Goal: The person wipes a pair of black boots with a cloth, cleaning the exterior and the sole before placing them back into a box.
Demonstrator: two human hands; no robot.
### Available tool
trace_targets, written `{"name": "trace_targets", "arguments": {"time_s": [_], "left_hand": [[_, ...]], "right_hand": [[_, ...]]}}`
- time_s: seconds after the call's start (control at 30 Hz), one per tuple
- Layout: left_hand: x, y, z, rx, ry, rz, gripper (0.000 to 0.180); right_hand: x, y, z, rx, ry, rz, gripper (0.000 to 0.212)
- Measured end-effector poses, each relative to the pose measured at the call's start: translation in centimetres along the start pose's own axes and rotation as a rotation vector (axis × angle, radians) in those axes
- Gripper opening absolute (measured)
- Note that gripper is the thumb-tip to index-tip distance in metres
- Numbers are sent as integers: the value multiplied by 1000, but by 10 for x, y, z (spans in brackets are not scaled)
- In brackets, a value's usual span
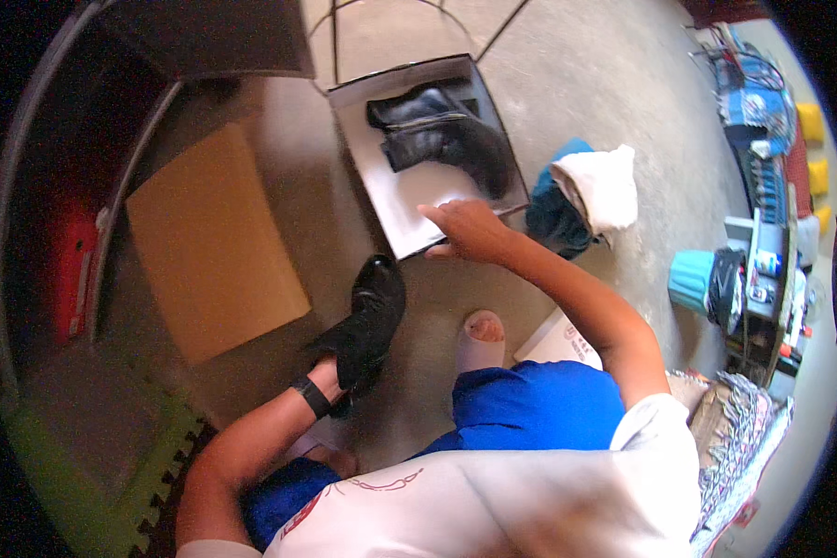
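Shiny black leather ankle boot (378,293) at 8 o'clock of centre, toe toward 1. Left hand (327,374) at its shaft opening; fingers hidden, grip cannot be told. Right hand (474,231), thumb and fingers parted, at near rim of white-lined cardboard box (378,191), 12 o'clock; pinch unclear. Boot judged light, shaft soft, toe slippery; firmest hold: heel.

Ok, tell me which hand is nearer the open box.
Right. The right hand is at the near edge of the box; the left hand, mostly hidden by a boot, is apart, nearer the body.
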State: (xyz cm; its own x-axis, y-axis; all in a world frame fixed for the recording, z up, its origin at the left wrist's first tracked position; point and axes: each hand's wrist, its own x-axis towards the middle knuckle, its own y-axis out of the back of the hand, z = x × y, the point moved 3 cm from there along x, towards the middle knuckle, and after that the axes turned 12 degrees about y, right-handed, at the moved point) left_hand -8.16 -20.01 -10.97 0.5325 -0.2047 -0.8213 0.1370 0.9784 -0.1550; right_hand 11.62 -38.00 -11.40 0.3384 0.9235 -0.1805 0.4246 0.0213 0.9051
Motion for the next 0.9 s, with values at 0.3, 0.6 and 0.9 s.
{"name": "trace_targets", "arguments": {"time_s": [0.3, 0.6, 0.9], "left_hand": [[8, -29, 5, 5, -64, -3, 32], [-54, 23, 21, 339, -121, -68, 31], [-35, 44, 105, 447, -479, 248, 30]], "right_hand": [[-28, -30, 13, -151, -62, -209, 8], [-25, 12, -7, 317, -3, 3, 39], [-148, 99, 118, -544, -1042, 415, 66]]}}
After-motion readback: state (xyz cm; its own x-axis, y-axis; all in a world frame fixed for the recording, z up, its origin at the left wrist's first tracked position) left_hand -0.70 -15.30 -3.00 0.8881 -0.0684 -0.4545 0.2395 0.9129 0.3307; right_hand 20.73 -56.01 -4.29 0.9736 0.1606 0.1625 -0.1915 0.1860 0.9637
